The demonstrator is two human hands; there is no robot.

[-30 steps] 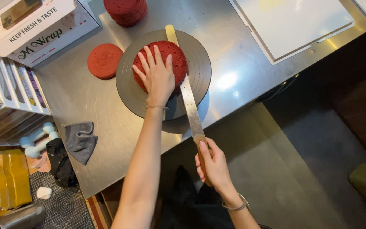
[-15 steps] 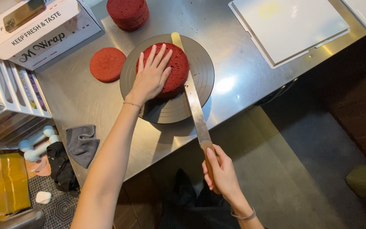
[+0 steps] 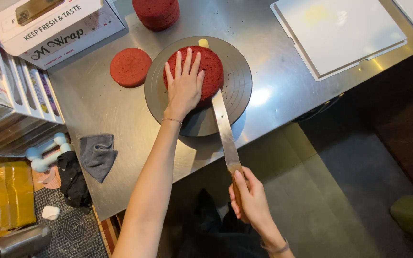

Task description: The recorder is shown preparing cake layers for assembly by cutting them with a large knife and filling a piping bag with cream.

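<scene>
Left hand (image 3: 183, 86): flat, fingers spread wide, pressing on top of the red cake.
Right hand (image 3: 250, 200): closed tight around the knife's wooden handle.
Table (image 3: 101, 110): shiny metal.
Round stand (image 3: 235, 86): dark grey, on the table, holding the cake.
Long knife (image 3: 223, 124): blade goes sideways into the cake.
Red cake (image 3: 209, 71): on the stand, under the left hand.

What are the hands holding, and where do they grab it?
The right hand grips the long knife by its wooden handle. The left hand holds nothing; it lies flat on the red cake.
</scene>
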